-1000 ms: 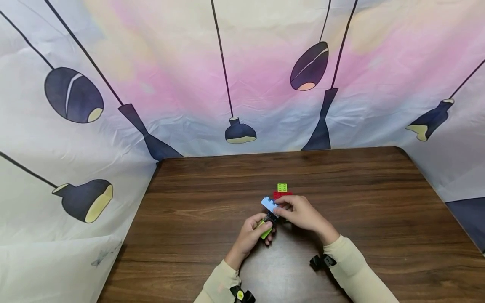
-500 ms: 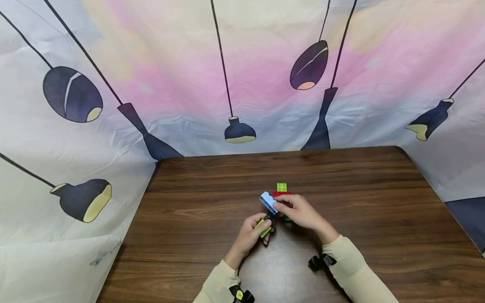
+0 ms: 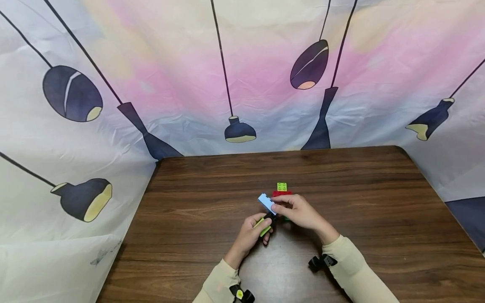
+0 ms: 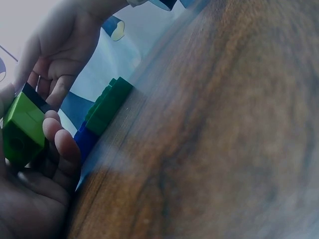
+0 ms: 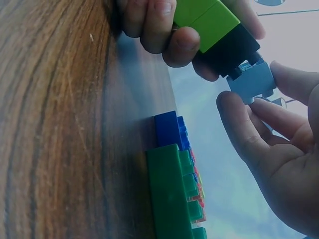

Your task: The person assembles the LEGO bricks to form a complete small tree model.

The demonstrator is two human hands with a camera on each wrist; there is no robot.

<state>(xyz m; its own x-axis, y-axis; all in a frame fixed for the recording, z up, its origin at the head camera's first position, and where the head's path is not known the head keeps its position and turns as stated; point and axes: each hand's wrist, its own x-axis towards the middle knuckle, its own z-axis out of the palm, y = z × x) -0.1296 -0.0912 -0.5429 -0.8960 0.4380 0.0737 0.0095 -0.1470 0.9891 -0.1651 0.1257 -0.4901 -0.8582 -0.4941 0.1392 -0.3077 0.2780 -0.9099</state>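
My left hand (image 3: pixel 248 235) grips a lime green block (image 3: pixel 264 228) joined to a black piece (image 5: pixel 233 49). Between its thumb and fingertip my right hand (image 3: pixel 303 213) pinches a light blue block (image 3: pixel 267 203), which meets the black piece at one end. The right wrist view has the blue block (image 5: pixel 252 80) against the black piece's knobs; whether it is fully pressed on I cannot tell. In the left wrist view the lime block (image 4: pixel 24 127) lies in my left palm, and the blue block is hidden.
Just beyond my hands on the wooden table (image 3: pixel 197 189) lie a red block (image 3: pixel 282 193) and a small lime block (image 3: pixel 282 186). Green (image 5: pixel 167 191) and dark blue (image 5: pixel 168 130) blocks stand close by. A cloth printed with lamps hangs behind the table.
The light blue block has tilted and shifted slightly left, together with my right fingertips. My left hand has moved only a little, still gripping the lime and black pieces.
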